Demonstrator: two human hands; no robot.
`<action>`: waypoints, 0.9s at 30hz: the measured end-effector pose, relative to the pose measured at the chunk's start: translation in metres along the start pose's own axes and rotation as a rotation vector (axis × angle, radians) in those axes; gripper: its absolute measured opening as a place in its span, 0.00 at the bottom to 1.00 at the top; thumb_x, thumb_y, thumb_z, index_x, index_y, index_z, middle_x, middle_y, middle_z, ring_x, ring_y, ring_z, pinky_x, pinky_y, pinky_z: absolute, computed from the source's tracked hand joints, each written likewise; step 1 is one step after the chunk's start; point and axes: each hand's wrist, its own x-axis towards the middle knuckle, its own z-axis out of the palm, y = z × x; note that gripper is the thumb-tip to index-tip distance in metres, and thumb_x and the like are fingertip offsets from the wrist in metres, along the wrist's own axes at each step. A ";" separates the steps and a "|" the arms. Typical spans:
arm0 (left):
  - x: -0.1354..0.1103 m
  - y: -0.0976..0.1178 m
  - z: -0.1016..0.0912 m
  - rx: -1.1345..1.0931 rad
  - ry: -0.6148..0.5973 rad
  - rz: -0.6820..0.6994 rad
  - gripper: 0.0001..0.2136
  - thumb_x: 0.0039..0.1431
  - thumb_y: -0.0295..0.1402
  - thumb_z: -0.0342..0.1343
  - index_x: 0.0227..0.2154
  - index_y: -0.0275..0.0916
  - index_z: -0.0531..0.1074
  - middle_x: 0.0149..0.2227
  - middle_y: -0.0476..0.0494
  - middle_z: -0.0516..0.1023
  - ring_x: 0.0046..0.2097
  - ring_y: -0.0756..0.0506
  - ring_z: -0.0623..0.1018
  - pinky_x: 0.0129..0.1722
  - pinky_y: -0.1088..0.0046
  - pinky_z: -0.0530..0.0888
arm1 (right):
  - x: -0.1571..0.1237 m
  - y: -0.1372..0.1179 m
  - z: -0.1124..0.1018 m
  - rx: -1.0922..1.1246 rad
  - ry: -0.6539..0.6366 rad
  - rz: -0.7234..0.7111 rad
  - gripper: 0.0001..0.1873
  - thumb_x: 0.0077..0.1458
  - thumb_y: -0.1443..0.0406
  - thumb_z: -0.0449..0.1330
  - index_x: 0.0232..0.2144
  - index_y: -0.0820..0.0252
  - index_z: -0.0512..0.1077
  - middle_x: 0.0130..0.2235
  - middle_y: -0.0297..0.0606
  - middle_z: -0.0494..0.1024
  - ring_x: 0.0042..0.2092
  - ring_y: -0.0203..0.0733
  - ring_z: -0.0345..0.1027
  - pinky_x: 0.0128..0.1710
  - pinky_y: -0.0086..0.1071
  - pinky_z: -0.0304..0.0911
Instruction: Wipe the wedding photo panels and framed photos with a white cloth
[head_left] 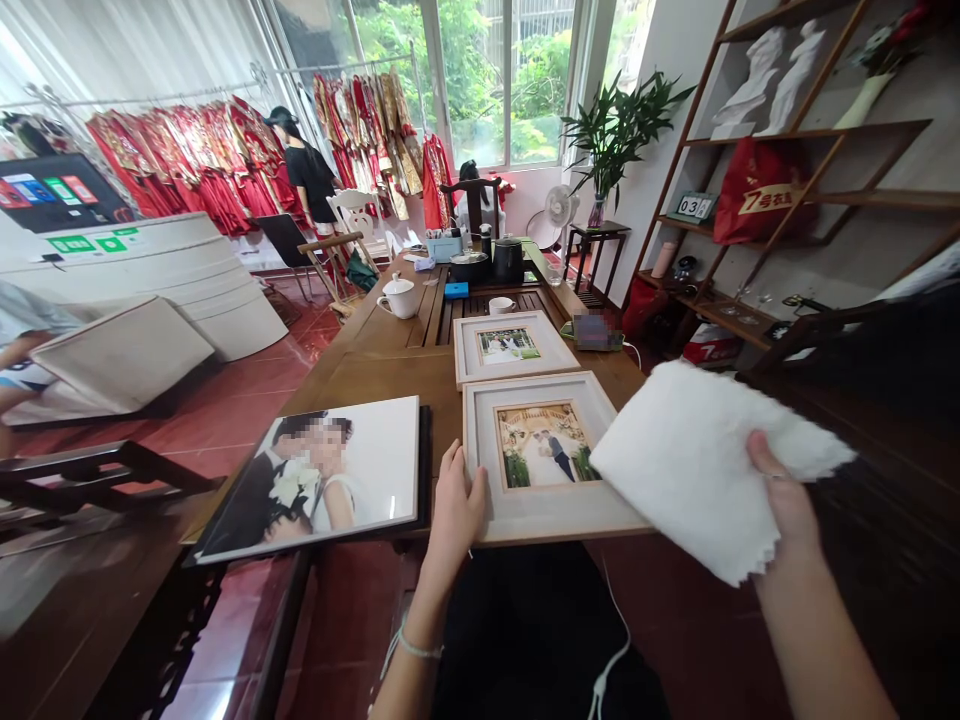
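Note:
My left hand [455,505] grips the near left corner of a light wooden picture frame [541,510] holding a wedding photo, which lies at the near edge of the wooden table [390,375]. My right hand [784,500] is closed on a white cloth [697,465], held spread above the frame's right side. A second similar picture frame [510,347] lies just beyond the first. To the left, a large wedding photo print [330,475] rests on a dark backing at the table's corner.
Farther along the table stand a white teapot [400,297], a cup [501,305], dark kettles [508,260] and a tea tray. Racks of red garments [195,165] line the back, with a person in black [307,175] beside them. Wooden shelving [780,190] fills the right; a dark chair [97,480] sits left.

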 end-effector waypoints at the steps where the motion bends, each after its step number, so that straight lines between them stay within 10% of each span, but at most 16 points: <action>1: 0.000 -0.001 0.001 -0.032 -0.001 -0.004 0.22 0.57 0.33 0.49 0.54 0.32 0.64 0.61 0.29 0.62 0.64 0.37 0.61 0.64 0.59 0.56 | 0.002 -0.007 -0.003 0.005 0.089 -0.109 0.15 0.51 0.55 0.62 0.40 0.54 0.75 0.50 0.46 0.77 0.55 0.59 0.65 0.54 0.53 0.63; 5: 0.005 -0.004 0.008 -0.220 0.015 -0.036 0.28 0.56 0.31 0.51 0.60 0.36 0.57 0.63 0.34 0.60 0.65 0.40 0.60 0.64 0.60 0.57 | 0.007 -0.030 -0.005 -0.095 0.266 -0.516 0.25 0.48 0.63 0.66 0.49 0.40 0.70 0.57 0.30 0.70 0.58 0.58 0.61 0.57 0.55 0.61; 12: 0.035 -0.002 0.009 -0.155 0.022 0.132 0.22 0.54 0.28 0.53 0.53 0.36 0.66 0.60 0.35 0.65 0.63 0.39 0.64 0.64 0.56 0.58 | 0.017 -0.020 0.019 -0.794 -0.478 -1.008 0.21 0.55 0.66 0.56 0.53 0.55 0.68 0.53 0.43 0.74 0.56 0.54 0.64 0.58 0.55 0.56; 22: 0.037 -0.004 0.018 -0.049 -0.053 0.194 0.23 0.57 0.24 0.46 0.57 0.33 0.63 0.66 0.33 0.55 0.67 0.39 0.55 0.66 0.58 0.52 | 0.022 0.012 0.093 -1.335 -0.772 -0.730 0.36 0.42 0.78 0.50 0.56 0.63 0.65 0.59 0.49 0.67 0.63 0.58 0.51 0.59 0.64 0.42; 27: 0.041 -0.008 0.018 -0.064 -0.070 0.190 0.25 0.57 0.24 0.46 0.59 0.34 0.61 0.66 0.36 0.54 0.67 0.40 0.53 0.67 0.59 0.50 | 0.005 0.002 0.105 -1.251 -1.023 -0.609 0.38 0.41 0.78 0.49 0.57 0.63 0.64 0.60 0.47 0.66 0.64 0.55 0.51 0.60 0.63 0.40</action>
